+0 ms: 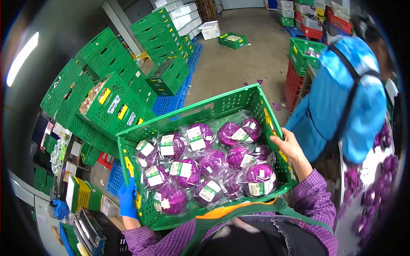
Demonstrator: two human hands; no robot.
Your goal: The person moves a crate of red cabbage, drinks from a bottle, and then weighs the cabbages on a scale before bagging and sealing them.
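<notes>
A green plastic crate (pixel 183 116) is held up in front of my body, slightly tilted. Inside lie several red cabbages (pixel 212 161), each wrapped in clear film with a white and green label. My left hand (pixel 128 199), in a blue glove, grips the crate's left end by the yellow-marked handle. At the right end my bare right hand (pixel 291 147) is closed on the rim, thumb on top. The fingers under the handles are partly hidden by the crate wall.
Stacked green crates (pixel 115 102) stand at the left beside blue pallets (pixel 171 102). A co-worker in a blue apron (pixel 346 98) is close on the right, by a table with loose cabbages (pixel 380 187). Ahead on the floor are a green crate (pixel 232 40) and a white box (pixel 210 30).
</notes>
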